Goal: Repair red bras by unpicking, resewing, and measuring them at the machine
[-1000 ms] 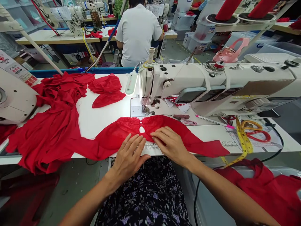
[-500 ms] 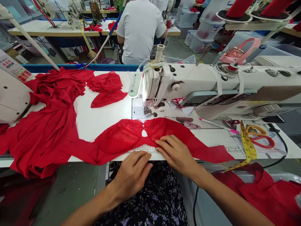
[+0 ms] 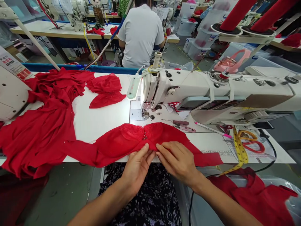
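Note:
A red bra (image 3: 117,141) with lace-edged cups lies across the front edge of the white sewing table, its wings spread to both sides. My left hand (image 3: 138,168) pinches the lower edge at the centre between thumb and fingers. Right beside it, my right hand (image 3: 177,160) grips the same lower edge with bent fingertips. Small beads or rings show at the centre gap just above my fingers. Behind the bra stands a white sewing machine (image 3: 150,91), its presser foot (image 3: 145,114) a little beyond the cups.
Piled red fabric (image 3: 47,116) covers the table's left side, with smaller red pieces (image 3: 105,89) nearby. To the right lie a seam ripper (image 3: 181,122), a pink pen (image 3: 211,129), a yellow tape measure (image 3: 240,147) and scissors (image 3: 254,146). A bin (image 3: 235,201) holds red cloth. A person (image 3: 143,34) sits ahead.
My left hand has risen from below the table edge and closed on the bra's lower centre edge. The centre gap has narrowed as the fabric is gathered there.

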### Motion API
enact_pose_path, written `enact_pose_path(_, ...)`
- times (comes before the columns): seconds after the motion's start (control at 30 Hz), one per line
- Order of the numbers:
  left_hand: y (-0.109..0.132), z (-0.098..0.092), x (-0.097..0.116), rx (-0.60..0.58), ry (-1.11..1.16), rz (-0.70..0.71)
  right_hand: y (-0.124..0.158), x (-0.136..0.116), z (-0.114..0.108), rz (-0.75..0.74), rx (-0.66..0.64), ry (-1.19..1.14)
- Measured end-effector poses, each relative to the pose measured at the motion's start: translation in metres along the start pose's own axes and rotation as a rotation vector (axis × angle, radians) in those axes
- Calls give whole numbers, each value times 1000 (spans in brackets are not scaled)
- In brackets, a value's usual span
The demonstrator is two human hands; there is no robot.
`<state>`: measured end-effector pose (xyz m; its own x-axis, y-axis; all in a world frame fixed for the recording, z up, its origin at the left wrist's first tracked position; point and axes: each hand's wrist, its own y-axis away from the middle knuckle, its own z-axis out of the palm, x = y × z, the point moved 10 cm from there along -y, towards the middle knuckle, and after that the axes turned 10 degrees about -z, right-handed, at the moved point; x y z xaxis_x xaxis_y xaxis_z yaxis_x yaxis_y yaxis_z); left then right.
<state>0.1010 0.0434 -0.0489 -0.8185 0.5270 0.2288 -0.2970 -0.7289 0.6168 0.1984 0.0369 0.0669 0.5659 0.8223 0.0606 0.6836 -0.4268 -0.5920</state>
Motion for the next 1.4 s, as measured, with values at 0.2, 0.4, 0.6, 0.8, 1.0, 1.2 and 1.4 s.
enact_pose_path(0.2, 5, 12, 5, -124, -175, 165, -13, 16, -2, 226, 124, -329)
enact_pose_path(0.4, 6, 3, 10, -23, -368, 275, -24, 5, 6, 106, -8, -157)
enact_pose_path(0.6, 6, -5, 13, 36, -508, 329, -29, 8, 29, 133, -197, -36)
enact_pose_path(0.8, 6, -4, 15, 14, -457, 314, -1, 52, 52, 682, -164, -688)
enact_pose_path(1.0, 5, -1, 15, 12, -446, 294, -12, 43, 21, 400, -68, -522)
enact_pose_path(1.2, 5, -4, 14, 45, -488, 283, -23, 10, 28, 114, -154, -237)
enact_pose_path(1.4, 7, 2, 19, -27, -336, 217, -7, 55, 33, 515, -139, -446)
